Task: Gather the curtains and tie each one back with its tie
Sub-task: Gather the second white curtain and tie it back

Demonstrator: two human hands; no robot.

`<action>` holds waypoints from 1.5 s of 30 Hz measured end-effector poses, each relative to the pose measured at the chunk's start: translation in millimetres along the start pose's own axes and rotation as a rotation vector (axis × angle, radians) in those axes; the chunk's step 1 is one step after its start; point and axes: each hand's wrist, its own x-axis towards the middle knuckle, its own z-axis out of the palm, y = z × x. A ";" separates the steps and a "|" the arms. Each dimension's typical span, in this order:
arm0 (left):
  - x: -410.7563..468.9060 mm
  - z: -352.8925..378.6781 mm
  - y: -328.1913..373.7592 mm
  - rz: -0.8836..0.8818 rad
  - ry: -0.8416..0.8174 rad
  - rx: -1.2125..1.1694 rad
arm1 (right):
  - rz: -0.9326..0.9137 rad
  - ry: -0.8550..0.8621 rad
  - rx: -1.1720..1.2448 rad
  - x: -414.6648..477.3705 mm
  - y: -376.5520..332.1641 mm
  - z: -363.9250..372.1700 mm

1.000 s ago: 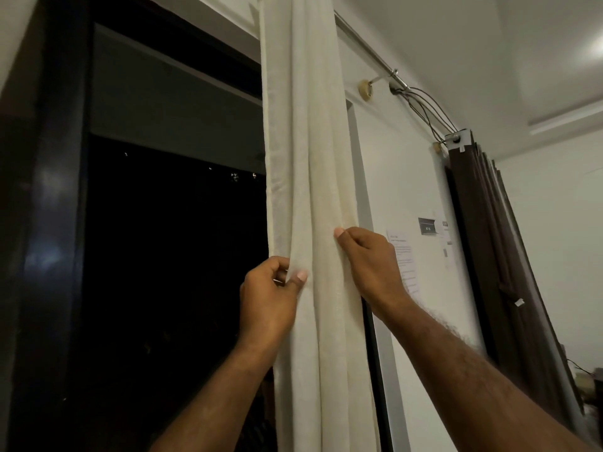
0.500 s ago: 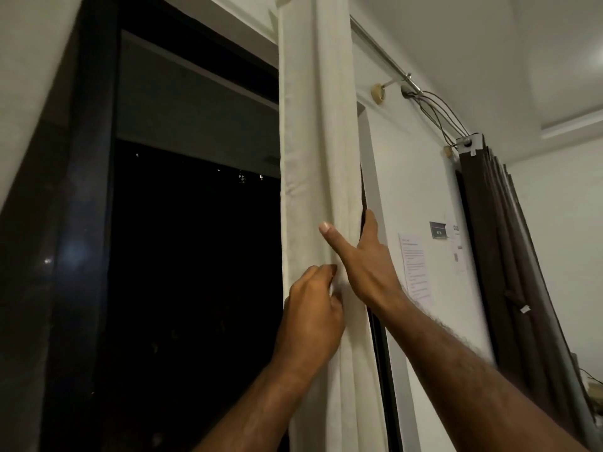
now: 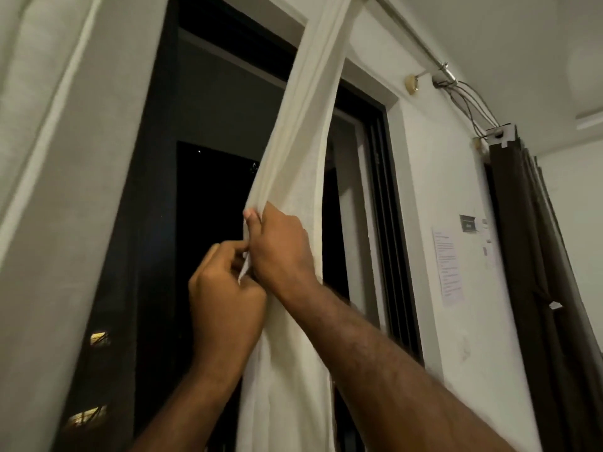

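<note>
We find the dark doorway (image 3: pixel 212 177) largely uncovered. The left curtain (image 3: pixel 49 190), cream, hangs loose along the doorway's left edge with no tie on it that we can see. The centre curtain (image 3: pixel 293 151) is drawn into a narrow bunch below the rod (image 3: pixel 408 31). The right hand (image 3: pixel 280 249) grips that bunch, fingers curled round it; the left hand (image 3: pixel 225 305), just below, pinches its front edge. No tie is visible, so we judge gathering nearly complete and tying outstanding. A brown curtain (image 3: pixel 538 256) hangs bunched at far right, beyond a paper notice (image 3: pixel 448 265) on the wall.
</note>
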 end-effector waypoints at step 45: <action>-196.6 69.4 -47.5 -0.571 -0.426 0.194 | 0.818 -0.744 0.224 -253.5 273.0 -55.9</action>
